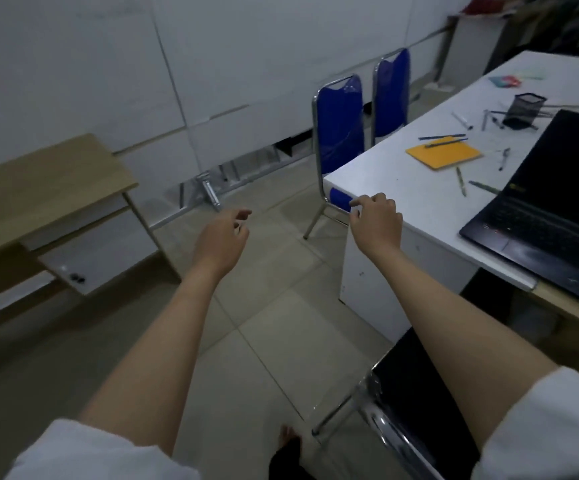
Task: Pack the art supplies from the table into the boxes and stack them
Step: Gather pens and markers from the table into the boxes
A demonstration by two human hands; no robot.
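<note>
On the white table [402,188] at the right lie an orange notebook [443,152], several pens [460,181] and a white marker [463,120]. A black mesh pen cup [523,110] stands further back, and coloured paper pads [504,80] lie at the far end. My right hand [376,221] hovers at the table's near left corner with loosely curled fingers, holding nothing. My left hand [224,235] hangs over the floor to the left, fingers loosely curled and empty. No boxes are in view.
An open black laptop [551,209] sits on the table's near right part. Two blue chairs [341,126] stand at the table's left side, and a black chair [416,403] is below my right arm. A wooden desk [38,188] stands at the left across tiled floor.
</note>
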